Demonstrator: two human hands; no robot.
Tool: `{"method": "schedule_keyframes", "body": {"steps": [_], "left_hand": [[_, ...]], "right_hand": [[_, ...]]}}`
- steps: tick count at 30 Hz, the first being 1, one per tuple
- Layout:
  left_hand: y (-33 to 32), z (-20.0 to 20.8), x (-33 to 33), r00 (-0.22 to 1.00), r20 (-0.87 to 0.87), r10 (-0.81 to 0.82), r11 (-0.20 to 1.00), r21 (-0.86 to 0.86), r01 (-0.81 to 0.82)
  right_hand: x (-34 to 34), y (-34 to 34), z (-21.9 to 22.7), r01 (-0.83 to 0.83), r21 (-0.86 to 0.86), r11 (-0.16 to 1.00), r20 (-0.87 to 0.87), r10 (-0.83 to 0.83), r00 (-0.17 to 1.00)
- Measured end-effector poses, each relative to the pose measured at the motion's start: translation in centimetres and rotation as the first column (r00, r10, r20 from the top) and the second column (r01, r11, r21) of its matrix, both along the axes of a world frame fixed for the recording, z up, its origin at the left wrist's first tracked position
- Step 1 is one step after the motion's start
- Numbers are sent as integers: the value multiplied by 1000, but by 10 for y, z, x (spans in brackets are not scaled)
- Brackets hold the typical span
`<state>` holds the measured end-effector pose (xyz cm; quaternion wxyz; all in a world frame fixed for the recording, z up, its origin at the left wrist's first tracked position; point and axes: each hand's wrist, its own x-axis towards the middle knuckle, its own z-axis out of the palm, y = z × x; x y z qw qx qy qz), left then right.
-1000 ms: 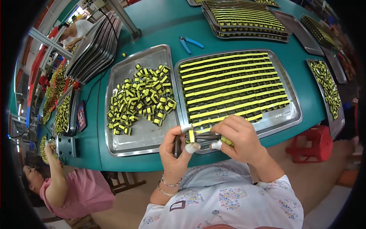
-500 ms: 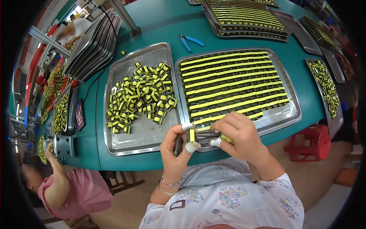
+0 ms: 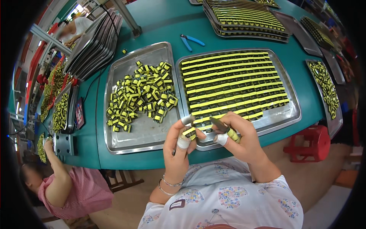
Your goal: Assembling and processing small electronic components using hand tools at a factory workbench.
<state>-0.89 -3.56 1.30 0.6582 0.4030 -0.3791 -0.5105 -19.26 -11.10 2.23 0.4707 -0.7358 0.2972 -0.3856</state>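
Note:
My left hand [image 3: 178, 143], with white wraps on its fingertips, pinches a small transformer [image 3: 189, 133] with a yellow-taped body and dark sides. Something dark shows by the palm, mostly hidden by the fingers. In my right hand [image 3: 244, 135] is a hand tool [image 3: 231, 133] with a dark tip and a yellow-and-black grip; its exact kind is unclear. The tip points toward the left hand, apart from the transformer. Both hands hover over the near edge of a metal tray [image 3: 291, 112] holding neat rows of the same transformers [image 3: 232, 84].
Left of that tray, another metal tray [image 3: 143, 147] carries a loose heap of transformers [image 3: 141, 91]. Blue-handled cutters [image 3: 191, 41] lie beyond on the green table [image 3: 160, 23]. Stacked trays [image 3: 95, 42] stand far left. A red stool [image 3: 310, 143] is at right; a person in pink [image 3: 78, 191] sits at left.
The tool's tip has drawn back from the transformer and turned upward, with the right hand. The transformer has tilted in the left hand, whose fingers have shifted.

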Motion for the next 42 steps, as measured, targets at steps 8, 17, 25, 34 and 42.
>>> {"method": "schedule_keyframes", "body": {"steps": [8,17,25,34,42], "left_hand": [[2,7,-16,974,-202,-97,985,119,123],[4,16,-22,990,-105,-90,983,148,106],[4,0,-8,999,-21,-50,997,58,51],[5,-3,-7,994,89,56,998,18,-58],[6,-4,-8,950,265,164,986,-61,-153]], "right_hand": [[18,4,4,-285,428,858,244,194,950],[15,7,9,-394,523,756,407,185,895],[-2,8,8,42,-160,986,-20,-46,999],[-8,9,10,8,-384,923,-261,-117,958],[-9,8,8,-36,-419,907,-298,-99,949]]}}
